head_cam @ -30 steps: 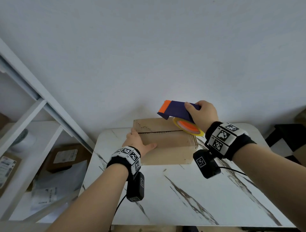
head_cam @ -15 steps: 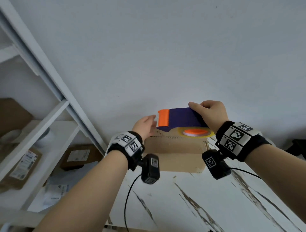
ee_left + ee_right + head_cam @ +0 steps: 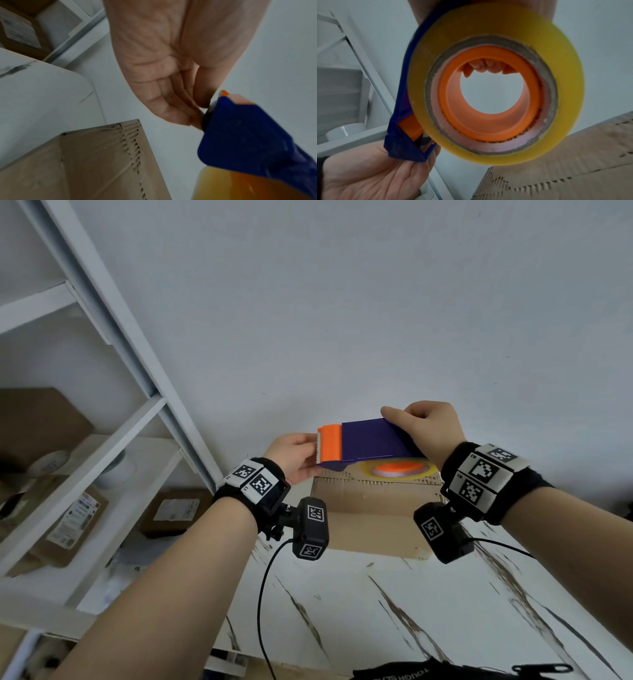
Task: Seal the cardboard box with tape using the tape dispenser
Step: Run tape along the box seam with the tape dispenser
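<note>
A brown cardboard box [image 3: 370,508] stands on the white marble table [image 3: 445,611], its top flaps closed with a perforated seam [image 3: 530,185]. Just above the box my right hand [image 3: 424,429] grips the rear of the purple tape dispenser [image 3: 373,440] and holds it level. Its yellow tape roll [image 3: 565,67] faces down, and my right fingers [image 3: 482,67] show through the orange core. My left hand [image 3: 310,455] pinches the dispenser's orange cutter end [image 3: 330,443], thumb above and fingers under the nose [image 3: 211,115]. The loose tape end is not visible.
A white shelf unit [image 3: 113,460] stands left of the table, holding labelled parcels [image 3: 72,522] and a brown box [image 3: 174,511]. Black cables [image 3: 263,594] hang from both wrist cameras. A black item [image 3: 411,672] lies at the table's near edge. A plain wall rises behind.
My left hand lifted off the box top and rose to the dispenser's orange end. My right hand levelled the dispenser and moved it left over the box.
</note>
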`<control>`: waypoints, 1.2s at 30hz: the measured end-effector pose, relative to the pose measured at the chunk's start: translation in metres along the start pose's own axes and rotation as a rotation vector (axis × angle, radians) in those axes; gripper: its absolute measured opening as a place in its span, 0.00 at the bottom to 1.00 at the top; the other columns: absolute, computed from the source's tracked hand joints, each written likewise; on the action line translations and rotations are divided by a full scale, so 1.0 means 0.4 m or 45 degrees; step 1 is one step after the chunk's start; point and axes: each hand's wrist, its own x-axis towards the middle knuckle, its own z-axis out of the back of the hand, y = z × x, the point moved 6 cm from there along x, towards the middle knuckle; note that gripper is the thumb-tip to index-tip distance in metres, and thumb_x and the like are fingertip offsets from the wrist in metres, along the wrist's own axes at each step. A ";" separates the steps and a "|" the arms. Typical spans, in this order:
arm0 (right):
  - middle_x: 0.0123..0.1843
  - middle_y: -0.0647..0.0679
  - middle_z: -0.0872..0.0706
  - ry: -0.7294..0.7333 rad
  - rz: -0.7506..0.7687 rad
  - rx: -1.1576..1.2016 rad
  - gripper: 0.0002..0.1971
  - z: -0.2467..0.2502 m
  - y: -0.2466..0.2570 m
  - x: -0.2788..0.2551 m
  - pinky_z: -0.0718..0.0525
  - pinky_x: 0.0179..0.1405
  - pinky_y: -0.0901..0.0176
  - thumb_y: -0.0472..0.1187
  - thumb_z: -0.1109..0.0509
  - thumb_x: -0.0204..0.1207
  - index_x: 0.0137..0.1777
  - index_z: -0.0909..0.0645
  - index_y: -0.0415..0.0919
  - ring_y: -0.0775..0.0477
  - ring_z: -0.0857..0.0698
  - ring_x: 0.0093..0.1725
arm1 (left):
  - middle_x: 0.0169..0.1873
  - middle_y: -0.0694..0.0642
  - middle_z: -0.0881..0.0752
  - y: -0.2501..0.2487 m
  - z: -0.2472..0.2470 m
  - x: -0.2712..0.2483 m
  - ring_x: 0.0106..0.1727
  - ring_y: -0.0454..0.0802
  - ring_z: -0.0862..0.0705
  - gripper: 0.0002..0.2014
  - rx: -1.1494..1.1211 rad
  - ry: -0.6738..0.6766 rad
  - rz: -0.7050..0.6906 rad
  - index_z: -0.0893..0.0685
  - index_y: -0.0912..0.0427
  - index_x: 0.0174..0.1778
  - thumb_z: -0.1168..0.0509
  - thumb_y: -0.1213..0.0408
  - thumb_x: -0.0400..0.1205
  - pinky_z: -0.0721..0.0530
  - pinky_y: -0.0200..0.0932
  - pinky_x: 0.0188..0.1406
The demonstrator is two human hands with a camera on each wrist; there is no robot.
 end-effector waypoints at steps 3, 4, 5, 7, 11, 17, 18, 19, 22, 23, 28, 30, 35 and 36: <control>0.23 0.48 0.30 0.029 0.003 -0.039 0.24 -0.017 0.004 -0.002 0.34 0.27 0.62 0.51 0.27 0.72 0.21 0.30 0.42 0.51 0.30 0.25 | 0.37 0.58 0.16 0.006 0.009 0.000 0.37 0.47 0.16 0.13 0.048 -0.035 0.000 0.22 0.72 0.64 0.44 0.77 0.84 0.13 0.32 0.27; 0.23 0.49 0.29 0.047 0.002 -0.059 0.23 -0.023 0.004 -0.004 0.33 0.27 0.63 0.52 0.26 0.71 0.22 0.29 0.42 0.51 0.29 0.26 | 0.37 0.58 0.16 0.009 0.012 0.003 0.36 0.46 0.16 0.14 0.074 -0.045 0.001 0.22 0.72 0.63 0.44 0.78 0.83 0.13 0.31 0.26; 0.25 0.49 0.26 0.070 0.002 -0.078 0.22 -0.029 0.003 -0.006 0.31 0.28 0.63 0.54 0.25 0.70 0.24 0.27 0.41 0.51 0.27 0.27 | 0.37 0.58 0.16 0.014 0.016 0.005 0.35 0.46 0.16 0.14 0.087 -0.055 0.009 0.22 0.72 0.64 0.44 0.78 0.83 0.13 0.31 0.26; 0.29 0.48 0.21 0.133 0.009 -0.110 0.19 -0.040 0.002 -0.010 0.26 0.31 0.63 0.56 0.24 0.68 0.30 0.20 0.40 0.52 0.22 0.30 | 0.37 0.58 0.17 0.023 0.022 0.009 0.37 0.47 0.16 0.14 0.089 -0.059 0.036 0.23 0.72 0.64 0.44 0.79 0.83 0.14 0.31 0.27; 0.33 0.49 0.15 0.218 0.002 -0.164 0.18 -0.049 -0.004 -0.014 0.21 0.33 0.63 0.56 0.22 0.66 0.36 0.15 0.40 0.52 0.18 0.34 | 0.39 0.58 0.16 0.037 0.029 0.009 0.39 0.48 0.16 0.16 0.125 0.019 0.097 0.23 0.72 0.66 0.44 0.81 0.82 0.13 0.31 0.30; 0.30 0.49 0.18 0.209 -0.008 -0.180 0.18 -0.041 -0.008 -0.014 0.24 0.32 0.62 0.54 0.22 0.66 0.35 0.16 0.38 0.52 0.21 0.32 | 0.37 0.58 0.17 0.035 0.039 0.019 0.38 0.48 0.17 0.16 0.187 0.006 0.118 0.24 0.72 0.65 0.44 0.81 0.82 0.13 0.34 0.31; 0.29 0.49 0.18 0.203 -0.010 -0.166 0.18 -0.039 -0.009 -0.013 0.24 0.31 0.62 0.54 0.22 0.66 0.35 0.16 0.37 0.52 0.21 0.31 | 0.36 0.58 0.17 0.033 0.041 0.022 0.37 0.48 0.17 0.16 0.186 -0.015 0.110 0.24 0.73 0.65 0.45 0.80 0.82 0.13 0.33 0.30; 0.29 0.49 0.18 0.202 -0.009 -0.159 0.17 -0.038 -0.009 -0.013 0.25 0.31 0.62 0.53 0.22 0.66 0.34 0.16 0.38 0.53 0.21 0.31 | 0.35 0.58 0.18 0.031 0.042 0.025 0.36 0.48 0.18 0.16 0.181 -0.031 0.102 0.24 0.73 0.65 0.45 0.80 0.82 0.14 0.32 0.27; 0.28 0.49 0.18 0.204 -0.002 -0.159 0.17 -0.038 -0.009 -0.009 0.25 0.30 0.62 0.52 0.21 0.67 0.33 0.16 0.38 0.52 0.21 0.30 | 0.34 0.58 0.18 0.024 0.041 0.034 0.34 0.47 0.18 0.15 0.204 -0.060 0.083 0.24 0.73 0.65 0.44 0.80 0.82 0.14 0.31 0.25; 0.28 0.49 0.18 0.209 -0.002 -0.165 0.17 -0.039 -0.007 -0.008 0.25 0.29 0.62 0.52 0.21 0.67 0.32 0.17 0.38 0.52 0.21 0.30 | 0.34 0.58 0.18 0.022 0.041 0.038 0.34 0.47 0.18 0.14 0.208 -0.070 0.078 0.23 0.73 0.64 0.43 0.79 0.82 0.13 0.33 0.29; 0.31 0.47 0.15 0.255 0.039 -0.237 0.16 -0.052 0.000 -0.013 0.23 0.31 0.61 0.53 0.22 0.68 0.33 0.16 0.39 0.51 0.19 0.31 | 0.35 0.58 0.16 0.018 0.060 0.051 0.33 0.46 0.16 0.07 0.220 -0.084 0.063 0.18 0.68 0.52 0.37 0.77 0.80 0.13 0.35 0.33; 0.31 0.47 0.16 0.284 0.045 -0.273 0.16 -0.058 -0.001 -0.016 0.23 0.30 0.62 0.53 0.23 0.68 0.31 0.17 0.40 0.51 0.19 0.31 | 0.36 0.58 0.16 0.019 0.074 0.054 0.33 0.46 0.15 0.04 0.228 -0.075 0.056 0.18 0.65 0.44 0.36 0.76 0.80 0.13 0.32 0.29; 0.28 0.49 0.18 0.289 0.011 -0.358 0.17 -0.022 -0.018 -0.006 0.26 0.28 0.63 0.53 0.24 0.69 0.31 0.17 0.39 0.52 0.21 0.29 | 0.35 0.57 0.17 0.023 0.168 0.065 0.20 0.37 0.14 0.08 0.211 -0.219 0.022 0.20 0.64 0.38 0.37 0.78 0.80 0.16 0.28 0.25; 0.28 0.48 0.18 0.293 0.006 -0.383 0.18 -0.016 -0.023 -0.003 0.26 0.28 0.63 0.53 0.24 0.68 0.32 0.16 0.37 0.52 0.21 0.29 | 0.35 0.57 0.17 0.028 0.188 0.067 0.19 0.36 0.15 0.08 0.219 -0.250 0.022 0.21 0.63 0.38 0.37 0.78 0.80 0.16 0.27 0.24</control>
